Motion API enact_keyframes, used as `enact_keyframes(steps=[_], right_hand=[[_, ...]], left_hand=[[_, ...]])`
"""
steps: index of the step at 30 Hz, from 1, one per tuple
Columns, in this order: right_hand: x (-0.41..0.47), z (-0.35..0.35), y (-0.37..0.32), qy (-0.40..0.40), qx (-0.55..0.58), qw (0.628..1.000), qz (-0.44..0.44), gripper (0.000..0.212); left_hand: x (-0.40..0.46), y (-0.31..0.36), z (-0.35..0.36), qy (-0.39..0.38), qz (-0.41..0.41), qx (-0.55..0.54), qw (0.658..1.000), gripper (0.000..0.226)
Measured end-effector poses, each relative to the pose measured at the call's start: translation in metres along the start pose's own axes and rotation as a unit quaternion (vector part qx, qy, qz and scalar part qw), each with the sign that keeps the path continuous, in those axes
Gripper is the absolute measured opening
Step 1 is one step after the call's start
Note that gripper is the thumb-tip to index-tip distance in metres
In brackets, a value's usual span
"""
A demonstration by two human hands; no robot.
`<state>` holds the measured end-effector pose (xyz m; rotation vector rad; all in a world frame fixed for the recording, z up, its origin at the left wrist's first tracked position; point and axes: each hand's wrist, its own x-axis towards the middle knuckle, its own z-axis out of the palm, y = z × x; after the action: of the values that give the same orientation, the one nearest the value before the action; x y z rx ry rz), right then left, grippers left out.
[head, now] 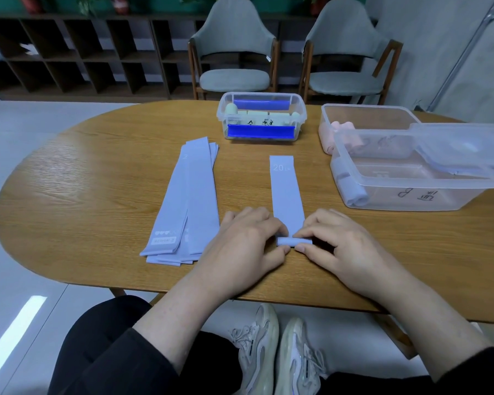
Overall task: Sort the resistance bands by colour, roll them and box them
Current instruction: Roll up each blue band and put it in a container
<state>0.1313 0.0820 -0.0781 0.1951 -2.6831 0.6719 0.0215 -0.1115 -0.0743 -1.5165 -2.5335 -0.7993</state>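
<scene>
Wood-grain oval table (97, 178) carries a flat lavender resistance band (286, 192) lying near centre, its near end already curled into a small roll (294, 241). Left hand (246, 243) and right hand (342, 246) both pinch that roll with curled fingers and thumbs. Thin, soft and springy, it probably unwinds if released, so grip both roll ends evenly. Unrolled lavender bands (188, 201) lie left; clear plastic box (405, 178) sits right.

Bare table (83, 178) left; band stack (188, 201) left of hands, clear boxes (405, 192) crowd right.
</scene>
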Motion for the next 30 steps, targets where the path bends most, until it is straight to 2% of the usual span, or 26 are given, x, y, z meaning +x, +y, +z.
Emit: enact_keyframes(steps=[3,11,17,26,30], right_hand=[[0.0,-0.0001,-0.0001,-0.006,-0.002,1.0,0.004,0.023],[0.0005,-0.0005,-0.0004,0.001,0.004,1.0,0.014,0.008],[-0.0006,-0.0001,0.0,-0.004,0.006,1.0,0.014,0.021],[-0.0001,-0.0006,0.0,0.004,0.005,1.0,0.017,0.009],[-0.0009,-0.0004,0.0007,-0.005,0.0,1.0,0.016,0.013]], left_hand=[[-0.0003,0.0002,-0.0002,0.0,-0.002,0.0,1.0,0.016],[-0.0007,-0.0007,0.0008,0.001,0.001,0.003,1.0,0.019],[-0.0005,-0.001,0.0003,0.002,-0.001,0.005,1.0,0.016],[-0.0004,-0.0011,0.0012,-0.002,0.0,0.006,1.0,0.019],[-0.0006,-0.0014,0.0012,0.003,-0.004,0.011,1.0,0.019]])
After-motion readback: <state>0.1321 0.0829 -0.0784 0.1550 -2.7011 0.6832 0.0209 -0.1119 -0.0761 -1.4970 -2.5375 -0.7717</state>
